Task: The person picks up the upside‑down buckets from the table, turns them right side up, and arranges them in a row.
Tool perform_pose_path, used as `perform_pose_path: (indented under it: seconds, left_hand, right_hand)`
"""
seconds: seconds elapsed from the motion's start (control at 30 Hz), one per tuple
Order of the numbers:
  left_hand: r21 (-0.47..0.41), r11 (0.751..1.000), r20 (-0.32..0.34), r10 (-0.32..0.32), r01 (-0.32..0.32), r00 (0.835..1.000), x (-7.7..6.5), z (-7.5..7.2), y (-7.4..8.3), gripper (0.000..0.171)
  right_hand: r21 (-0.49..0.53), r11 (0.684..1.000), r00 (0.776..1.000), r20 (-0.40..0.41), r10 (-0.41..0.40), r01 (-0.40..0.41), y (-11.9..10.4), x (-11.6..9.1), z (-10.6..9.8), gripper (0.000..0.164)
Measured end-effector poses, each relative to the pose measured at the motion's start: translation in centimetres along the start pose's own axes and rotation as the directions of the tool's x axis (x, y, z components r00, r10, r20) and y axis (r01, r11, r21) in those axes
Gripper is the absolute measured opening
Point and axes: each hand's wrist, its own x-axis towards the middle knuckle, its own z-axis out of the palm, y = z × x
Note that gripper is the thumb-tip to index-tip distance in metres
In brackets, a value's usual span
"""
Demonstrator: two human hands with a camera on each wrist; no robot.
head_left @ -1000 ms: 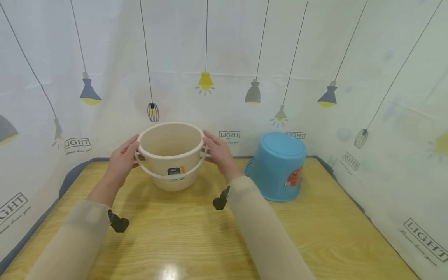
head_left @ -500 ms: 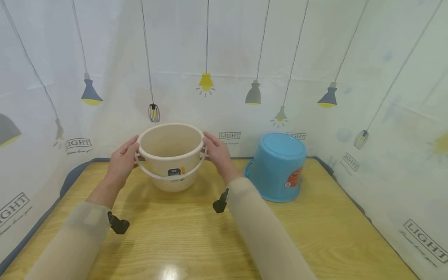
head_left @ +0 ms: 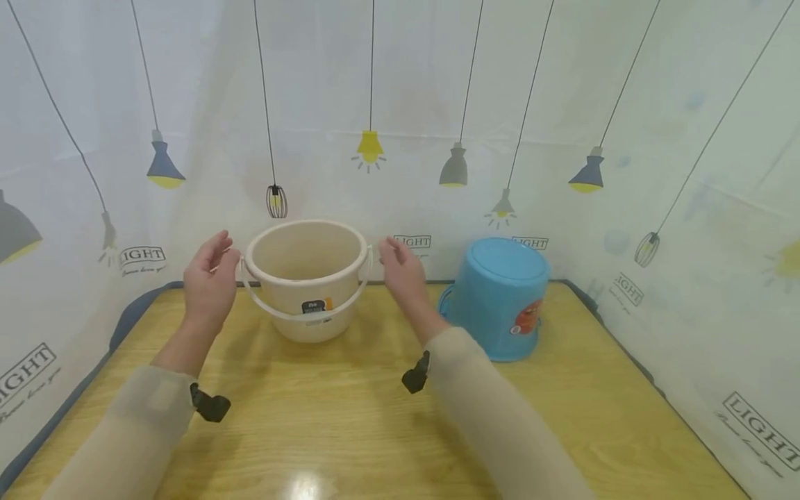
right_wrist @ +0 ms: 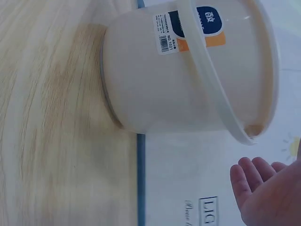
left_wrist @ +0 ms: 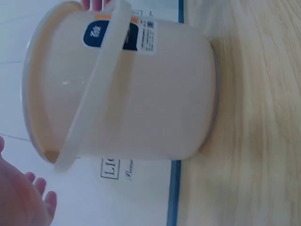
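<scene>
A cream bucket (head_left: 306,295) stands upright on the wooden table, its white handle (head_left: 296,316) hanging down across the front over a dark label (left_wrist: 136,35). Just left of its rim is my left hand (head_left: 209,281), fingers loosely bent and holding nothing. On the other side, my right hand (head_left: 403,274) hovers a short way from the rim, also holding nothing. In the right wrist view, a gap separates the fingers (right_wrist: 254,176) from the bucket (right_wrist: 164,89). To the right, a blue bucket (head_left: 496,298) sits upside down with a red sticker on its side.
The wooden table (head_left: 325,417) reaches back to a white curtain (head_left: 412,83) printed with lamps, which also encloses both sides. A black wrist camera (head_left: 210,404) is strapped to the left sleeve, another camera (head_left: 415,373) to the right one.
Both hands have let go of the cream bucket's rim and moved outward, the left hand to the left and the right hand to the right. Both buckets have stayed in place.
</scene>
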Motion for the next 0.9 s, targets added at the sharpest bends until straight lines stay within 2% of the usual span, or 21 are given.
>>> perform_pose_path:
  seconds: [0.1,0.2,0.33,0.47,0.57,0.67,0.73,0.9]
  left_hand:
    - [-0.002,0.997,-0.055,0.075,-0.075,0.996,-0.8,0.5,1.2,0.051]
    - [-0.034,0.987,-0.067,0.155,-0.158,0.986,-1.9,1.2,2.6,0.045]
    - [-0.107,0.960,0.017,0.260,-0.257,0.965,-3.4,2.1,4.2,0.042]
    - [-0.177,0.939,0.155,0.323,-0.295,0.934,-4.9,3.1,5.3,0.042]
    - [-0.218,0.927,0.256,0.356,-0.305,0.899,-5.9,4.0,5.8,0.042]
    - [-0.256,0.918,0.353,0.379,-0.302,0.855,-6.6,5.1,5.9,0.042]
    - [-0.246,0.920,0.411,0.383,-0.304,0.827,-7.2,5.9,5.9,0.043]
    - [-0.175,0.911,0.546,0.405,-0.372,0.734,-8.5,7.9,5.9,0.047]
  right_hand:
    - [-0.001,0.999,0.999,0.026,-0.047,0.047,-0.4,-1.0,-1.3,0.065]
    - [-0.011,0.996,0.994,0.062,-0.092,0.092,-0.8,-2.2,-2.7,0.060]
    - [-0.077,0.985,0.982,0.120,-0.147,0.157,-1.0,-3.8,-4.6,0.057]
    - [-0.106,0.973,0.963,0.195,-0.184,0.207,-0.7,-5.7,-6.6,0.055]
    - [-0.105,0.966,0.948,0.245,-0.205,0.236,-0.1,-6.9,-8.1,0.054]
    - [-0.118,0.959,0.935,0.278,-0.218,0.259,0.6,-8.0,-9.4,0.053]
    - [-0.133,0.956,0.932,0.290,-0.216,0.263,1.1,-8.6,-10.1,0.052]
    - [-0.165,0.949,0.928,0.309,-0.209,0.269,2.3,-10.1,-12.2,0.053]
